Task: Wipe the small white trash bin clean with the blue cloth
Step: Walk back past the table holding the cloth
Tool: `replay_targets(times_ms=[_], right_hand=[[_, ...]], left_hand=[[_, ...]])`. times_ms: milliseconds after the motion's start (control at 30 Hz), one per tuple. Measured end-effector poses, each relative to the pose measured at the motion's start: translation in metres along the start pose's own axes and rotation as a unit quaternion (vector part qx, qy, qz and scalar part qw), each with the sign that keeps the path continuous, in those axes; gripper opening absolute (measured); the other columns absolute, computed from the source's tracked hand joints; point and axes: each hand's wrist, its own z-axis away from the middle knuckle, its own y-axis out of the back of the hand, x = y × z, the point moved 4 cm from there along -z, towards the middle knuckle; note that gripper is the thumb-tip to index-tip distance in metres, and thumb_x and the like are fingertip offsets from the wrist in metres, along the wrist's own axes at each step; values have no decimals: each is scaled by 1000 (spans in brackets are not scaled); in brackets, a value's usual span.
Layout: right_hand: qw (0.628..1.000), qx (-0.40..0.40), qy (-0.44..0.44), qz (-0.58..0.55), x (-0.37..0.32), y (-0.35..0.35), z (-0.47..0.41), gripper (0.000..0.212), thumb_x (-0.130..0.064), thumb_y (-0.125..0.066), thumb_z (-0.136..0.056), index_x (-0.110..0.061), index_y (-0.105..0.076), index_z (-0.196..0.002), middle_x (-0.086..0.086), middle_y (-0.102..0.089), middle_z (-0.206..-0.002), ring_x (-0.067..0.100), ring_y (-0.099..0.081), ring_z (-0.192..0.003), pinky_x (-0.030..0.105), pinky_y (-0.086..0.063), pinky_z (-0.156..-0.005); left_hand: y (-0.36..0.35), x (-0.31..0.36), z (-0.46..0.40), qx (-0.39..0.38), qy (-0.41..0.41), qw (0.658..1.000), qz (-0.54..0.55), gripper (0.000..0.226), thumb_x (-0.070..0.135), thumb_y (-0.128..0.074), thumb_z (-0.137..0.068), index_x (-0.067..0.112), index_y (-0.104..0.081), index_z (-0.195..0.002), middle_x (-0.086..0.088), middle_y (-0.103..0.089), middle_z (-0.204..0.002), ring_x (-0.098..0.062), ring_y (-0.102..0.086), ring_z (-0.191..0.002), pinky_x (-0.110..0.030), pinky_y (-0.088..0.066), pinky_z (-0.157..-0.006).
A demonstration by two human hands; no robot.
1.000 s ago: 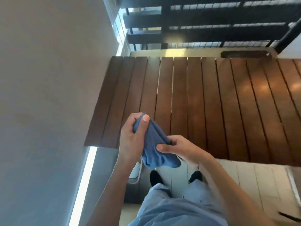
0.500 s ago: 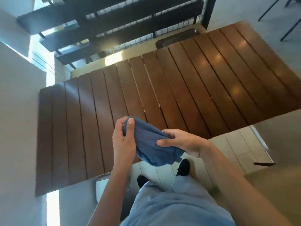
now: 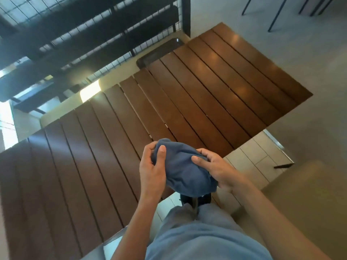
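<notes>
The blue cloth (image 3: 183, 169) is bunched up between both hands, held in the air above the near edge of a dark wooden slatted table. My left hand (image 3: 152, 169) grips its left side with the thumb pressed on top. My right hand (image 3: 214, 166) grips its right side, fingers curled over the fabric. A pale rounded edge at the bottom (image 3: 112, 246), below the table's near edge, may be the white trash bin; most of it is hidden by my left forearm and the table.
The wooden slatted table (image 3: 187, 100) fills the middle of the view. A black bench and wire-mesh railing (image 3: 90, 34) stand beyond it. Thin dark chair legs (image 3: 276, 14) show at top right. My legs and shoes (image 3: 195, 199) stand on pale floor tiles.
The view has swung to the right, so the table now lies diagonally and the left wall is gone from view. Both hands still hold the cloth and have bunched it tighter.
</notes>
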Motion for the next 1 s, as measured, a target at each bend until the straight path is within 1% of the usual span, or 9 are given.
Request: replay_targets(times_ms=[200, 267, 433, 467, 533, 600, 700, 800, 1000], right_hand=[[993, 101, 32, -46, -3, 29, 18, 15, -36, -61, -98, -33, -60, -113, -2, -71, -115, 17, -71, -103, 32, -62, -83], [988, 137, 37, -65, -1, 43, 22, 10, -36, -60, -99, -37, -57, -109, -4, -69, -114, 15, -69, -101, 26, -61, -75], [974, 198, 46, -101, 2, 86, 30, 16, -38, -58, -100, -34, -56, -115, -6, -67, -113, 13, -68, -98, 21, -59, -67], [971, 208, 49, -108, 2, 96, 32, 15, -38, -58, -100, -35, -56, -114, -6, -67, -113, 14, -68, -99, 21, -59, -68], [966, 220, 52, -125, 3, 121, 36, 26, -39, -59, -99, -31, -56, -123, -1, -67, -120, 18, -67, -106, 28, -62, -78], [961, 231, 49, -144, 3, 147, 41, 31, -39, -60, -99, -29, -54, -128, -1, -65, -124, 19, -66, -110, 31, -61, -85], [952, 248, 61, -169, 3, 190, 49, 13, -34, -59, -100, -37, -57, -112, -8, -66, -113, 11, -66, -102, 23, -59, -76], [948, 263, 63, -167, -9, 239, 58, 9, -35, -61, -99, -39, -58, -106, -8, -66, -114, 11, -65, -103, 25, -56, -79], [947, 276, 76, -143, -37, 339, 78, 20, -39, -63, -98, -33, -63, -117, -2, -71, -116, 19, -68, -108, 42, -56, -98]], left_hand=[[-45, 7, -17, -77, -38, 996, -27, 8, 30, -57, -104, 32, -63, -109, 18, -68, -98, -4, -66, -92, -19, -54, -76], [-64, 13, -21, -106, -53, 992, -40, 7, 30, -56, -105, 33, -62, -108, 21, -67, -97, -2, -65, -90, -17, -53, -74], [-118, 24, -27, -156, -90, 981, -66, 7, 30, -57, -104, 35, -61, -108, 25, -65, -99, 0, -64, -93, -14, -51, -76], [-130, 24, -27, -166, -92, 979, -71, 8, 31, -56, -104, 33, -61, -110, 24, -65, -100, -2, -64, -94, -16, -52, -76], [-156, 24, -28, -184, -90, 976, -78, 11, 32, -56, -104, 28, -62, -113, 21, -66, -101, -4, -64, -95, -18, -54, -76], [-186, 25, -28, -201, -86, 972, -88, 13, 31, -56, -104, 26, -62, -115, 19, -66, -101, -2, -64, -96, -16, -54, -75], [-237, 30, -27, -225, -74, 966, -102, 12, 29, -57, -104, 27, -62, -115, 18, -66, -102, -1, -65, -96, -15, -54, -74], [-290, 39, -27, -229, -78, 964, -108, 10, 27, -57, -104, 27, -63, -112, 20, -67, -99, 0, -65, -94, -14, -53, -74], [-392, 67, -24, -238, -83, 960, -124, 14, 30, -57, -104, 25, -63, -116, 14, -68, -103, -3, -67, -98, -15, -54, -75]])
